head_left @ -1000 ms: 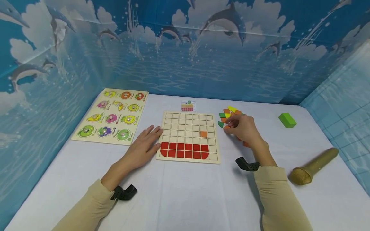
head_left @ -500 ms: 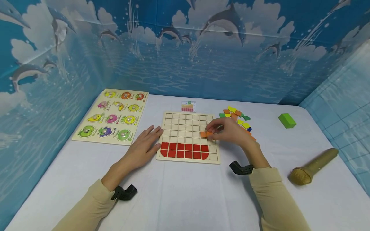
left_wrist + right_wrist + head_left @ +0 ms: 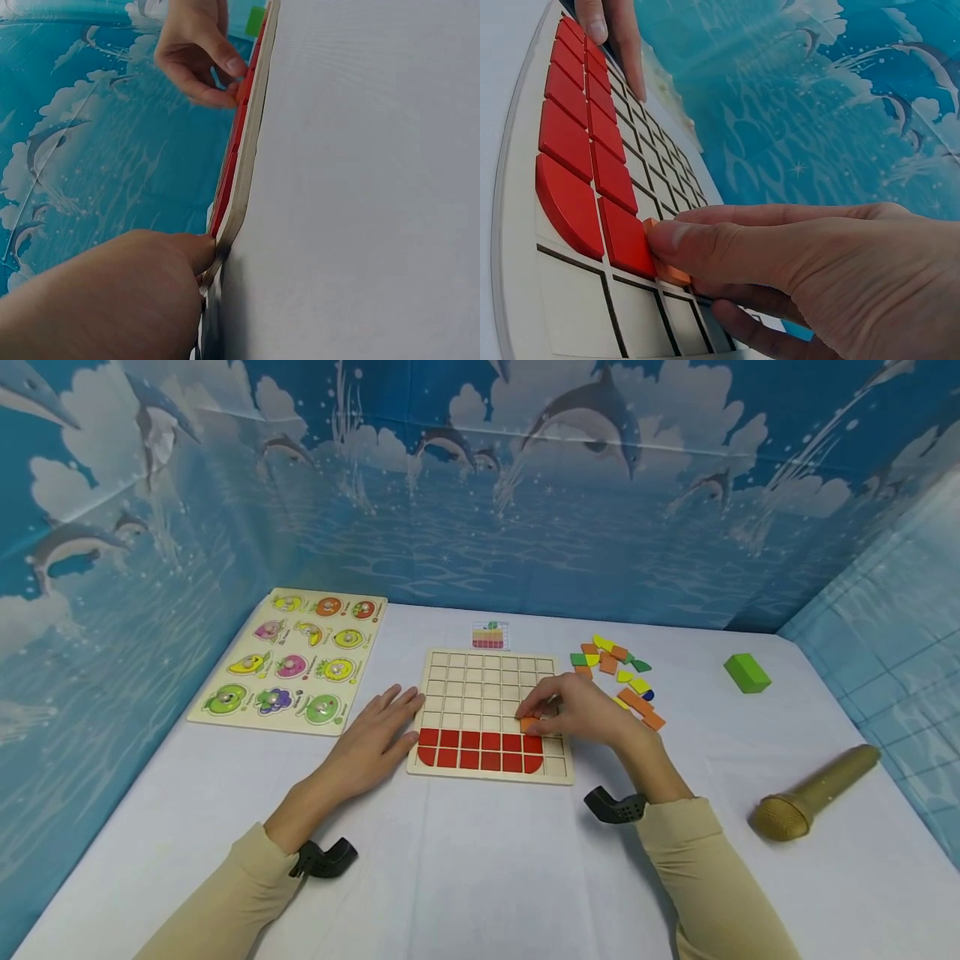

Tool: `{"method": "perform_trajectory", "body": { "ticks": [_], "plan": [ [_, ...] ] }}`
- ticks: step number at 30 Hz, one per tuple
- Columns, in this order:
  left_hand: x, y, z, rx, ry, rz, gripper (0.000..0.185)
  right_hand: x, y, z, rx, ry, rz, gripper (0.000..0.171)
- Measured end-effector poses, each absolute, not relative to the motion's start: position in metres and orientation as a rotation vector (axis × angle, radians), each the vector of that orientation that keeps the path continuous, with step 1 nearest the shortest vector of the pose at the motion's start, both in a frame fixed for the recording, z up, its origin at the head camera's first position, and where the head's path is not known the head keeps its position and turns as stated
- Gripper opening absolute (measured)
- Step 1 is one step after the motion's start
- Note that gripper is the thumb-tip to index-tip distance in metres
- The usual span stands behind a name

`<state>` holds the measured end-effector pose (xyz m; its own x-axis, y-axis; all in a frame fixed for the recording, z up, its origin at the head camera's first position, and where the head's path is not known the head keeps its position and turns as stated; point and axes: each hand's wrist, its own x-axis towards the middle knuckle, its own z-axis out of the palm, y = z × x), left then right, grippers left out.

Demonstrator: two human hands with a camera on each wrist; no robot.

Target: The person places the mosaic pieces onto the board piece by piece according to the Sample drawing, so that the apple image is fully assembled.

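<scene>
so yeah, we had our right hand pinching the orange tile in its fingers just past the rightmost red tile, while our left hand, fingers spread, touched the far-off left edge of the grid board.

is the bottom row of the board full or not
Not full: the head view shows six red tiles and, at the right end, one bare square.

Dolphin-print sheets walling a table suggest a booth.
</scene>
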<state>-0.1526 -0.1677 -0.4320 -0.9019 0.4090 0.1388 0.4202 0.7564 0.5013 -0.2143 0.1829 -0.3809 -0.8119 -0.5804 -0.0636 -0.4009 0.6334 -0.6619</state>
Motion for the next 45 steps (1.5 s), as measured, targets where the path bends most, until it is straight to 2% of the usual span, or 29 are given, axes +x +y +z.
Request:
{"method": "perform_trajectory", "body": {
  "ticks": [10,17,26,31,45],
  "plan": [
    [-0.153,-0.167,-0.431,-0.688,-2.926,-0.84,0.062,-0.214,0.183,-0.378,-0.835,2.619,-0.936,0.011],
    [-0.153,-0.167,-0.431,-0.687,-2.928,-0.844,0.063,-0.218,0.196,-0.385,-0.655,2.808,-1.085,0.012],
    [-0.153,-0.167,-0.43,-0.691,-2.927,-0.84,0.063,-0.225,0.22,-0.393,-0.372,3.049,-1.273,0.025],
    [-0.153,-0.167,-0.43,-0.686,-2.93,-0.839,0.063,-0.228,0.228,-0.402,-0.262,3.102,-1.198,0.035],
    [-0.153,-0.168,-0.431,-0.684,-2.932,-0.852,0.063,-0.23,0.231,-0.409,-0.29,3.168,-0.97,0.029]
  ]
}}
